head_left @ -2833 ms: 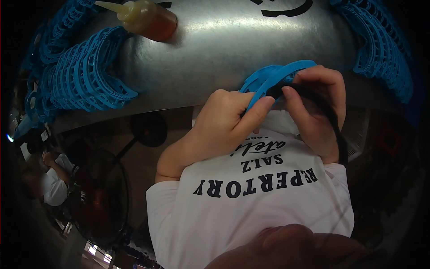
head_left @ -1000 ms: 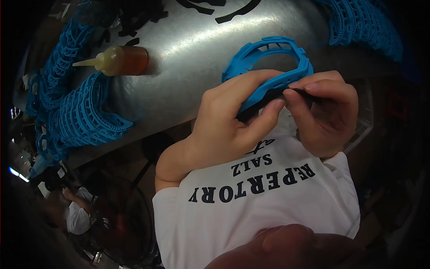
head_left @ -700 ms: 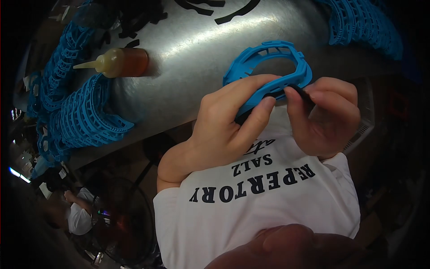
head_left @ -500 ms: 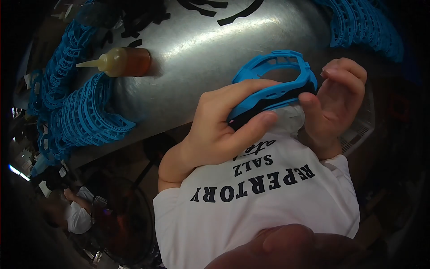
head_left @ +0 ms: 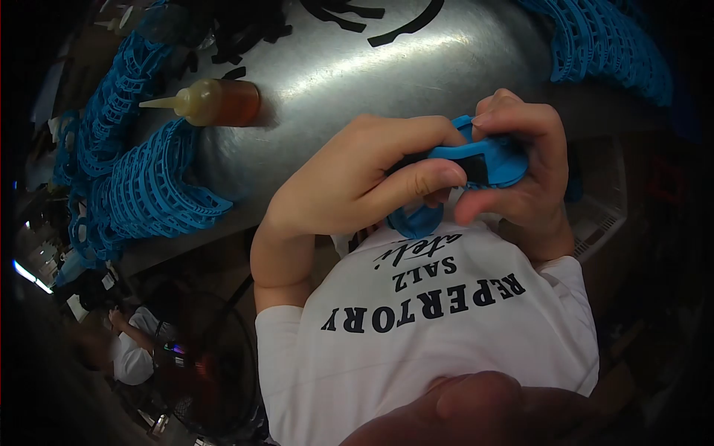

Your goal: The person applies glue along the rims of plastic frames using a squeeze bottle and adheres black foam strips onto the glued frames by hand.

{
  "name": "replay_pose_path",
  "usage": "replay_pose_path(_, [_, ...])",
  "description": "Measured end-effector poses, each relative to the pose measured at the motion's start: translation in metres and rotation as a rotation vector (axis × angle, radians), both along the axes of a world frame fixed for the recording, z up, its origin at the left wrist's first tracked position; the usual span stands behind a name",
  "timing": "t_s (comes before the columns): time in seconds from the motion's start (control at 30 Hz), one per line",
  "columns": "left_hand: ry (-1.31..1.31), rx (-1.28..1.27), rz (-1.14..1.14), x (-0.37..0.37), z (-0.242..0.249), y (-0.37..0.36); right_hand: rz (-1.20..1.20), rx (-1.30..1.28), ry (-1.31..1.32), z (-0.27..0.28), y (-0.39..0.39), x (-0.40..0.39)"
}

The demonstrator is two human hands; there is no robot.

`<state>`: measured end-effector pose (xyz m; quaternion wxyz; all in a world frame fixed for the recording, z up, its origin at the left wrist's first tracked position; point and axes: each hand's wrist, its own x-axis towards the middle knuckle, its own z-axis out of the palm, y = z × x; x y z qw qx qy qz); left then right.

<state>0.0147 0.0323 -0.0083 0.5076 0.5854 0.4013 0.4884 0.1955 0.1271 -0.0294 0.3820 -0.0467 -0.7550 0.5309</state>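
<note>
My left hand (head_left: 357,175) is closed on a blue plastic frame (head_left: 468,151) with a black strip along it, thumb on the near side and fingers over the top. The frame is held just above the chest, turned nearly edge-on, and its lower loop hangs below the fingers. My right hand (head_left: 524,152) grips the frame's right end between bent fingers and thumb. Both hands hide much of the frame. Left of them, an amber squeeze bottle (head_left: 227,102) lies on its side on the metal table (head_left: 312,89), its nozzle pointing left.
Nested blue frames (head_left: 152,186) stand at the table's left edge, with more (head_left: 606,48) at the upper right. Black strips (head_left: 405,26) lie at the back. A white crate (head_left: 599,215) is beyond the right hand. Another person (head_left: 134,357) is at the lower left.
The blue frame has tilted from a wide open view to nearly edge-on and dropped lower. My right hand has moved left and closed on its end.
</note>
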Motion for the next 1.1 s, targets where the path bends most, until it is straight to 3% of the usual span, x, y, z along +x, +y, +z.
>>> replay_pose_path(0.1, [0.130,0.032,-0.068,-0.003,0.008,0.004,-0.036,0.032,-0.071,0.008,-0.006,-0.002])
replay_pose_path(0.63, [0.195,-0.270,-0.348,-0.023,0.033,0.013,-0.011,0.006,-0.133,0.021,-0.010,-0.007])
replay_pose_path(0.8, [0.359,-0.176,-0.419,-0.029,0.037,0.020,-0.026,0.089,-0.157,0.023,-0.010,-0.010])
replay_pose_path(0.93, [0.103,-0.224,-0.438,-0.025,0.024,0.017,-0.061,0.106,-0.135,0.022,-0.010,-0.009])
replay_pose_path(1.03, [-0.256,-0.159,-0.132,-0.013,-0.011,-0.004,-0.097,0.017,-0.091,0.023,-0.007,-0.002])
replay_pose_path(1.07, [-0.256,-0.149,-0.145,-0.012,-0.022,-0.009,-0.098,0.027,-0.073,0.022,-0.004,0.000])
replay_pose_path(1.1, [-0.490,-0.219,-0.221,-0.012,-0.034,-0.014,-0.098,0.036,-0.055,0.020,-0.002,0.004])
